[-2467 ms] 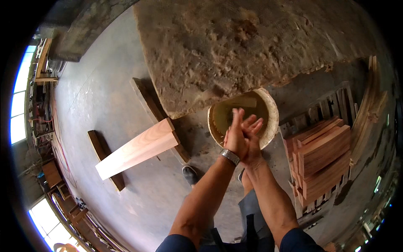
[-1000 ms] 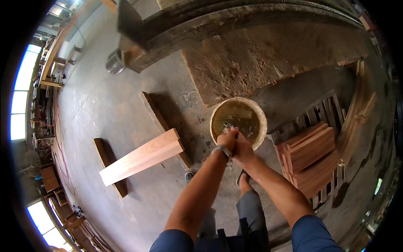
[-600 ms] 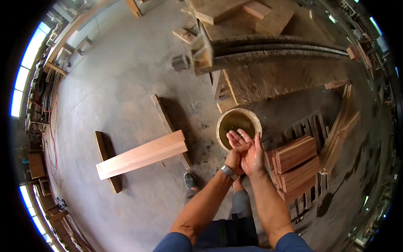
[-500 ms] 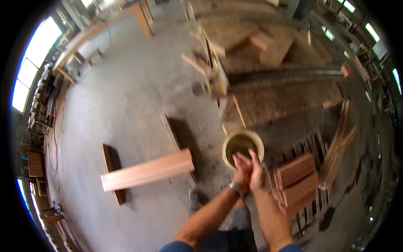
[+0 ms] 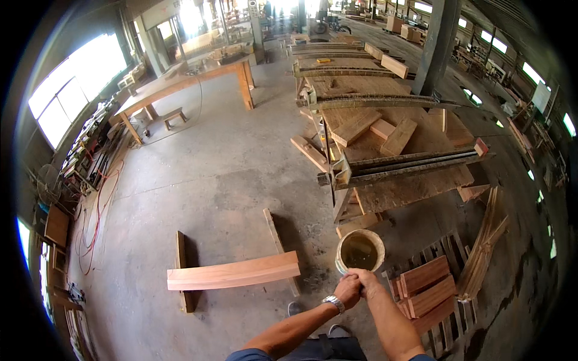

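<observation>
My left hand [image 5: 347,292], with a metal watch on its wrist, and my right hand [image 5: 367,281] are clasped together at the near rim of a round bucket [image 5: 342,263]. The fingers of the right hand wrap over the left, whose own fingers are mostly hidden. No object shows between them. Murky liquid [image 5: 360,253] stands inside the bucket, which rests on the concrete floor.
Left of me a reddish plank [image 5: 235,272] lies across two wooden bearers. Cut boards [image 5: 424,277] are stacked on a slatted pallet at right, beside long thin strips [image 5: 481,246]. Beyond the bucket stands a clamping bench [image 5: 415,162] with loose wood blocks; a long table [image 5: 186,84] is farther left.
My hands were over the bucket's opening with fingers extended; now they are clasped at its near rim. The view has tilted up, showing more of the workshop beyond.
</observation>
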The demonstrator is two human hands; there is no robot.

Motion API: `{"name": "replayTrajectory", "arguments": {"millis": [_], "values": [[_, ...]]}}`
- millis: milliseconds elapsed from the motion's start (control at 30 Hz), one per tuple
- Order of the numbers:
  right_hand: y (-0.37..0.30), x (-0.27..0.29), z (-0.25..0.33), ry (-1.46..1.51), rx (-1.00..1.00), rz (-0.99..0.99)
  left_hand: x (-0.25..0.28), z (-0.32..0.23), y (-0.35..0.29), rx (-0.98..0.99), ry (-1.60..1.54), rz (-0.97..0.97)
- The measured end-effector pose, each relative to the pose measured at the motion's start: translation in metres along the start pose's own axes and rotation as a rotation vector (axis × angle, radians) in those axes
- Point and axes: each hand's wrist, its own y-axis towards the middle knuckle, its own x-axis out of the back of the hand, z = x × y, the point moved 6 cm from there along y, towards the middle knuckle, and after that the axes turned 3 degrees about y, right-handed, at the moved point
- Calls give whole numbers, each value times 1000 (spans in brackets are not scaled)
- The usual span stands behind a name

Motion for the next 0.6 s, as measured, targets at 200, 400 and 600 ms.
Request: {"name": "replayTrajectory", "arguments": {"millis": [200,400,600], "values": [[-43,-19,0,392,159,429,35,-55,-34,359,-1053,-135],[-126,-47,16,393,178,596,72,-132,-57,7,-1125,-300],[-137,-74,-25,280,13,460,67,-130,-104,413,-1603,-488]]}}
